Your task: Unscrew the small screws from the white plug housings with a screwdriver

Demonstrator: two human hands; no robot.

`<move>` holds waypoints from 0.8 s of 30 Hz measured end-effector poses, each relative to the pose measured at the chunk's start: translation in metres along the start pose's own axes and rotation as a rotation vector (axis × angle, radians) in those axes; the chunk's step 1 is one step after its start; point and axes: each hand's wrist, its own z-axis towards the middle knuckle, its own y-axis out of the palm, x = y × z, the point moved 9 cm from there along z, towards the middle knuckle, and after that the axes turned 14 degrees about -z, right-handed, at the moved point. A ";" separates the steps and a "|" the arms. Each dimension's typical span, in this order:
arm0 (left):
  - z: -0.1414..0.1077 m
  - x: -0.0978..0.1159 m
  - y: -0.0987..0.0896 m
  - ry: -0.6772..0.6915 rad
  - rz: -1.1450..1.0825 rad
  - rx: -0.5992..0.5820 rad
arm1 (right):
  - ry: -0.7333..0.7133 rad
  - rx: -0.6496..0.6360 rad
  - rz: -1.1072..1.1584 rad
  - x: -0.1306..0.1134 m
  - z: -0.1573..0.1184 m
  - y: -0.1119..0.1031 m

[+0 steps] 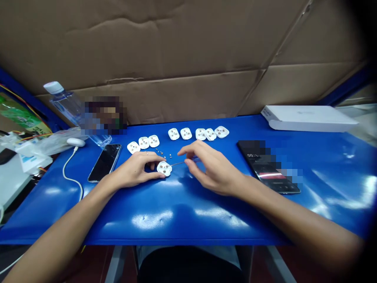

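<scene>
We hold white piece point(164, 169) by rim in left grip point(137, 168), thin rod point(178, 163) in right grip point(212, 169). Piece looks light, stiff; rim safest hold.

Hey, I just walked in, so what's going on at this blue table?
A person is working on a small white piece, steadied at its edge by the left-hand grip. The right-hand grip holds a thin tool pointed at that piece; whether the tip touches is hard to tell. Tiny loose parts lie just beyond, and eight similar white pieces sit farther back on the blue table.
</scene>
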 end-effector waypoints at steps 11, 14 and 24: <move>0.000 -0.002 -0.001 0.005 0.022 -0.006 | -0.018 -0.055 -0.190 -0.003 -0.001 0.004; 0.000 -0.003 -0.001 0.010 0.018 -0.006 | -0.003 -0.039 -0.221 -0.002 -0.002 0.005; 0.000 -0.002 -0.001 -0.004 0.013 -0.009 | 0.027 -0.005 -0.184 -0.003 -0.002 0.000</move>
